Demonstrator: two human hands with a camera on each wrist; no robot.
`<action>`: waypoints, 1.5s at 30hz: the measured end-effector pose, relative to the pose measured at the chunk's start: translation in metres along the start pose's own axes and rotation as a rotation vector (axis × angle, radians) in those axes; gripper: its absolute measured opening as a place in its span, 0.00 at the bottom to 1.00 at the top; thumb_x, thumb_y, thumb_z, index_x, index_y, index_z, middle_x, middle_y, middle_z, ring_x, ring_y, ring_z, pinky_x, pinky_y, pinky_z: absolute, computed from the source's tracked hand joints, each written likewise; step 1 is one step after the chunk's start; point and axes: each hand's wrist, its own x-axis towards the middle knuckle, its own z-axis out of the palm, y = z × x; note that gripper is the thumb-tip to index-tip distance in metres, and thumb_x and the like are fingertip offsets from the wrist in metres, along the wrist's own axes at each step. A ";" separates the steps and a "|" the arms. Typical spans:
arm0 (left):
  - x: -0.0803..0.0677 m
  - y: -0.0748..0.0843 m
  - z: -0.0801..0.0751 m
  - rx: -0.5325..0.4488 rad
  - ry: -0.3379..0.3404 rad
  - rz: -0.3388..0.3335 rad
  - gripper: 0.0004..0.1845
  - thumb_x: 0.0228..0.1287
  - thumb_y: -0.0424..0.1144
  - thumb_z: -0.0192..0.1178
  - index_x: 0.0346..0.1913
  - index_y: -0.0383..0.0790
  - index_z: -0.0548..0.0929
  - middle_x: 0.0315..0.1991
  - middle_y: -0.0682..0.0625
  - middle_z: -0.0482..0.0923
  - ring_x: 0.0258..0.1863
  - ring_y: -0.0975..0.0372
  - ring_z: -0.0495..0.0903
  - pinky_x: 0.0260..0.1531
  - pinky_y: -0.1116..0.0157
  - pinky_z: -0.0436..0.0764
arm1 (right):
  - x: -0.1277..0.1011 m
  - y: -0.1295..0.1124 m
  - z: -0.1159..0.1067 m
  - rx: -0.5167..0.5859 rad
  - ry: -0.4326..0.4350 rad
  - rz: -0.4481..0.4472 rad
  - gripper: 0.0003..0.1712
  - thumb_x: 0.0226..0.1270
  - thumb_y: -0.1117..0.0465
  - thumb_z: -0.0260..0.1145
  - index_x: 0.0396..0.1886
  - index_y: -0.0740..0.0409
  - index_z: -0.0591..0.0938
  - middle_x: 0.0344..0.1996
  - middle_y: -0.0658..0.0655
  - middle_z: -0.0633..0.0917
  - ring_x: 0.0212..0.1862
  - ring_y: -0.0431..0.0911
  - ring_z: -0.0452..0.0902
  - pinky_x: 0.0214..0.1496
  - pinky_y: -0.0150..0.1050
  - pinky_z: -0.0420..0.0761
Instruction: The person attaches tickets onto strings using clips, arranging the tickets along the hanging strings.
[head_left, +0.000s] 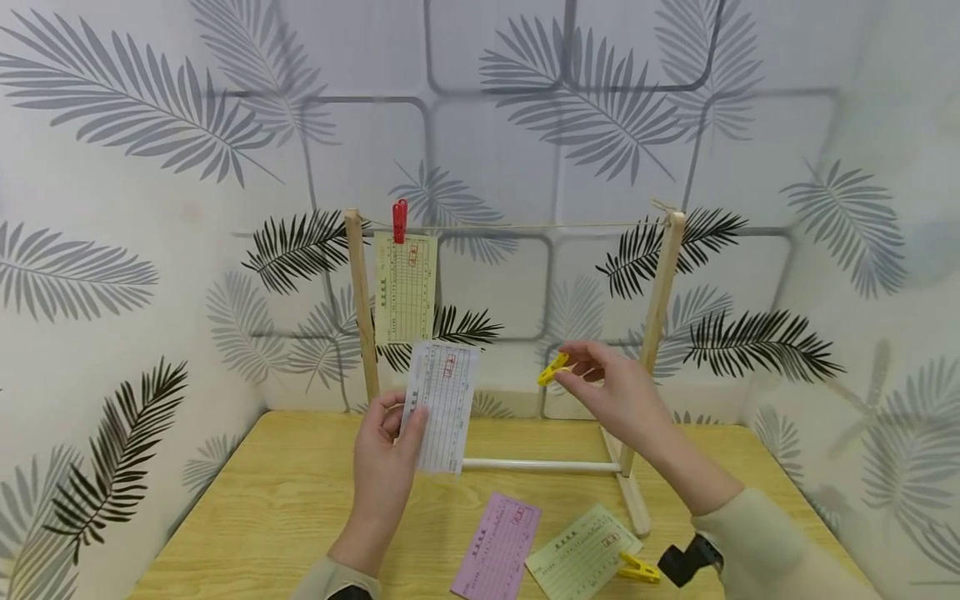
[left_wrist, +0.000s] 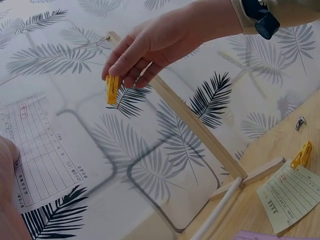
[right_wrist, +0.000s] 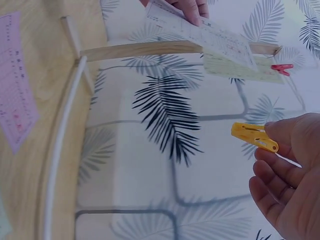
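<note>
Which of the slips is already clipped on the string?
The pale green slip, hanging under the red clip. The white slip is in the left hand; two others lie on the table.

Both hands are bare, the left hand (head_left: 386, 467) and the right hand (head_left: 622, 392) without rings or gloves. Each arm wears a long pale beige sleeve (head_left: 780, 546) with a snug ribbed cuff ending at the wrist. A small black camera mount (head_left: 690, 560) is strapped at the right wrist, and a dark strap (head_left: 347, 592) shows at the left cuff.
</note>
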 end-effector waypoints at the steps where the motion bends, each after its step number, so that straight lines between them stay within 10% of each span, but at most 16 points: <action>1: 0.002 0.001 0.001 -0.006 0.000 0.005 0.12 0.81 0.31 0.65 0.60 0.35 0.79 0.49 0.39 0.92 0.42 0.57 0.92 0.35 0.62 0.90 | 0.004 -0.003 -0.002 0.008 -0.006 -0.004 0.21 0.81 0.58 0.73 0.68 0.58 0.84 0.47 0.53 0.90 0.50 0.51 0.87 0.56 0.53 0.85; 14: 0.025 0.018 0.015 -0.021 0.002 0.067 0.13 0.83 0.34 0.65 0.62 0.36 0.79 0.51 0.41 0.92 0.44 0.55 0.91 0.38 0.64 0.88 | 0.057 -0.040 -0.032 0.084 0.046 -0.057 0.20 0.79 0.61 0.75 0.65 0.60 0.84 0.49 0.56 0.90 0.50 0.50 0.85 0.53 0.41 0.83; 45: 0.061 0.039 0.030 0.010 0.020 0.056 0.13 0.82 0.38 0.67 0.62 0.43 0.80 0.52 0.47 0.92 0.47 0.54 0.91 0.41 0.62 0.88 | 0.148 -0.111 -0.055 0.034 0.030 -0.166 0.22 0.81 0.59 0.74 0.68 0.59 0.84 0.55 0.56 0.89 0.57 0.50 0.85 0.63 0.48 0.82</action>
